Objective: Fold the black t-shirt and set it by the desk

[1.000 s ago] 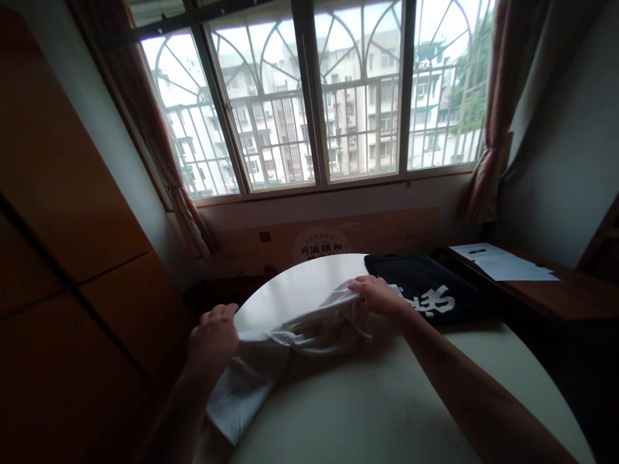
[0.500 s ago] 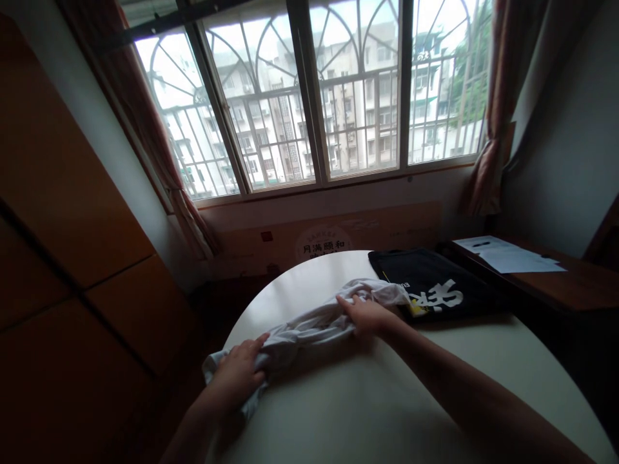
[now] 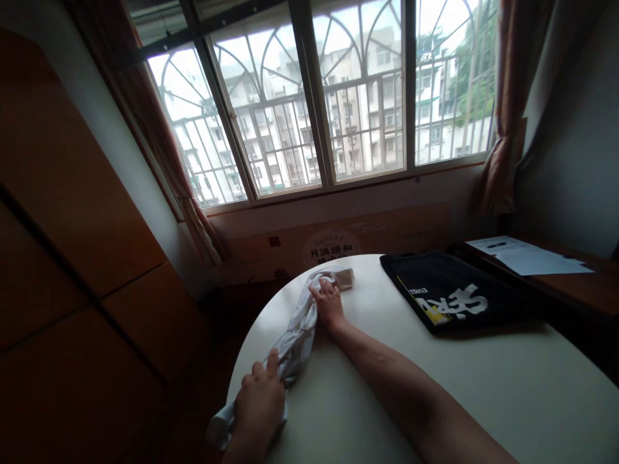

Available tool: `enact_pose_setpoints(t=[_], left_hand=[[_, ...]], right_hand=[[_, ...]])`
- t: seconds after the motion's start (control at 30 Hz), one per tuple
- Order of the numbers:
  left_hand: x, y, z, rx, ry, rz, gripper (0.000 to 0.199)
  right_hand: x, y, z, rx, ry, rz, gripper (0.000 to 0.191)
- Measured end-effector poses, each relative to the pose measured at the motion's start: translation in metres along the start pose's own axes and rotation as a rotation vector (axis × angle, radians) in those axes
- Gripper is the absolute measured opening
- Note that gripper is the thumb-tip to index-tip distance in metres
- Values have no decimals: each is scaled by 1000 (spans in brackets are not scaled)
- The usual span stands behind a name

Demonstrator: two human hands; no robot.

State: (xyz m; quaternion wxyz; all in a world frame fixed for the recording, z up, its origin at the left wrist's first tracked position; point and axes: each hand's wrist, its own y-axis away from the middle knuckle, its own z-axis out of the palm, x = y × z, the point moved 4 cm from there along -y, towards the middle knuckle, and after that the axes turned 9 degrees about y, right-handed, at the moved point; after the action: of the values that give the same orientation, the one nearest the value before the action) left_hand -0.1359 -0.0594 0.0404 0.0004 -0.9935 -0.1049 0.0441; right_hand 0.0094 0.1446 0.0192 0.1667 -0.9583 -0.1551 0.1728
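Observation:
A crumpled white cloth (image 3: 296, 338), perhaps a garment, is bunched into a long strip along the left side of the round white table. My left hand (image 3: 261, 396) is closed over its near end, fingers curled on the fabric. Farther up, my right hand (image 3: 329, 303) grips the cloth close to its far end. Part of the fabric is hidden under both hands. To the right, apart from my hands, a folded black fabric item (image 3: 459, 290) with white and yellow print lies flat.
The white table (image 3: 387, 386) has a curved edge. Beyond it on the right, papers (image 3: 527, 258) lie on a brown wooden surface (image 3: 599, 287). Wooden cabinets (image 3: 72, 212) stand on the left. A barred window (image 3: 362, 96) with curtains is ahead.
My right hand has drawn the cloth's far end leftward, away from the black item. The strip now runs more steeply along the table's left edge. My left hand has shifted slightly nearer to me.

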Motion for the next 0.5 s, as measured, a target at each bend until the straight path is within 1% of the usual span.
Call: enact_pose_setpoints(t=[0.03,0.1,0.2,0.27,0.33,0.4,0.47,0.5], left_hand=[[-2,-3,0,-1,2,-17,60],[-7,-12,-1,-15,9,-60,60],[-13,-26,-5,-50,16,-108,59],[-16,-33,-9,-84,26,-111,60],[-18,-36,-12,-131,40,-91,62],[-21,-35,-18,-179,44,-71,67],[-22,-32,-29,-187,39,-56,73],[-19,-32,-37,-172,39,-38,75]], right_hand=[[-9,3,2,29,-1,-35,48],[-20,10,6,27,-18,-96,45],[-17,15,10,-70,-91,-95,50],[-11,15,8,-147,-134,-116,62],[-7,17,1,-227,-163,-173,79],[-3,28,-11,-310,-218,-248,95],[3,50,-28,-386,-278,-318,101],[8,64,-38,-417,-289,-339,99]])
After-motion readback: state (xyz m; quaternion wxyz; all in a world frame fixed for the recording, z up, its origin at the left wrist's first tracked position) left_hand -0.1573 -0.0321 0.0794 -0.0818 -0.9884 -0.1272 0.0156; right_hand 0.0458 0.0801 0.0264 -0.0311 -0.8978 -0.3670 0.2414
